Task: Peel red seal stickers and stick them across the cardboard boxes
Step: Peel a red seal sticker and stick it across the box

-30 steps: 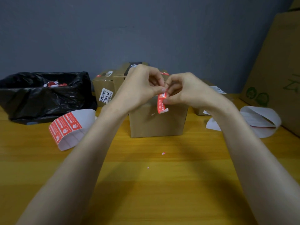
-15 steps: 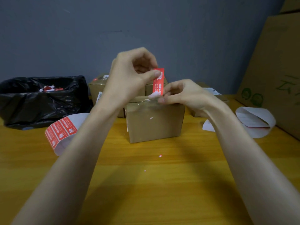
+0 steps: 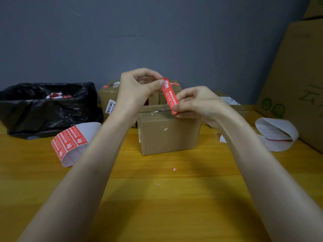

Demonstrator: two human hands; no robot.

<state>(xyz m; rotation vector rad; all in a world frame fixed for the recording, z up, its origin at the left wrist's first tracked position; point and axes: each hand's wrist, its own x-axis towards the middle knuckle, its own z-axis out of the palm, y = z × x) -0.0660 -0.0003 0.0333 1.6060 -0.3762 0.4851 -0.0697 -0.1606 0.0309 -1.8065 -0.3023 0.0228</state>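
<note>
A red seal sticker [image 3: 170,95] with white print is stretched between my hands just above the near cardboard box [image 3: 169,133]. My left hand [image 3: 138,89] pinches its upper end between thumb and fingers. My right hand [image 3: 197,103] pinches its lower end right at the box's top front edge. The box stands in the middle of the yellow wooden table [image 3: 157,198], its taped top seam facing up. A curled backing sheet with red seal stickers [image 3: 71,142] lies to the left of the box.
A bin lined with a black bag [image 3: 47,107] holding sticker scraps stands at the back left. Other small cardboard boxes [image 3: 108,96] sit behind the near one. Curled white backing paper [image 3: 276,133] lies at the right, beside a big cardboard carton [image 3: 300,81].
The sticker was peeled free in front of the box, then raised. It is now spread full length between both hands, its lower end brought down to the box's top edge.
</note>
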